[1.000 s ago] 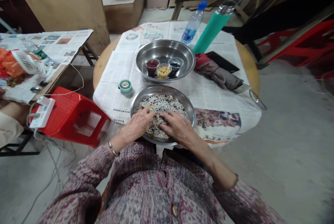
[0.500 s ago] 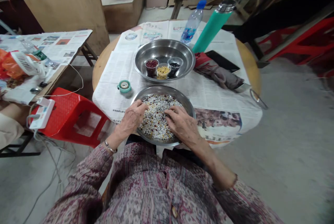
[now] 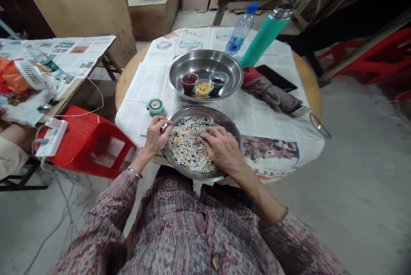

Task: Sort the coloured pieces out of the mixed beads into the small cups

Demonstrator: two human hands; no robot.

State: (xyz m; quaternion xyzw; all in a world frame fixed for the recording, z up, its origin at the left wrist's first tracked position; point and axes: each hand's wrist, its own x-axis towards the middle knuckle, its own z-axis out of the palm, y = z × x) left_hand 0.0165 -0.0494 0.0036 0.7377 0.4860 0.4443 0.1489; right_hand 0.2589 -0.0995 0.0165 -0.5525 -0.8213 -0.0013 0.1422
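Observation:
A steel basin [image 3: 238, 131] near the table's front edge holds white rice mixed with red, yellow and black beans [image 3: 189, 146]. My left hand [image 3: 157, 134] grips the basin's left rim, thumb and fingers closed around it. Over the right part of the mix, my right hand [image 3: 224, 146] has its fingers bent down with the tips at the grains; whatever is between them is hidden. Behind stands a second steel basin [image 3: 205, 57] with three clear cups: red beans [image 3: 189, 79], yellow beans [image 3: 204, 89] and black beans [image 3: 218, 81].
Newspaper covers the round table [image 3: 131, 114]. Green tape [image 3: 156, 106] lies at left. A water bottle [image 3: 240, 31], a green flask [image 3: 266, 37], a folded umbrella [image 3: 272, 93] and a black phone [image 3: 276, 77] are at right. A red stool [image 3: 90, 138] with a power strip [image 3: 53, 137] stands left.
My left hand has left the grains and moved left onto the basin's rim. My right hand stays over the mix with its fingers shifted slightly.

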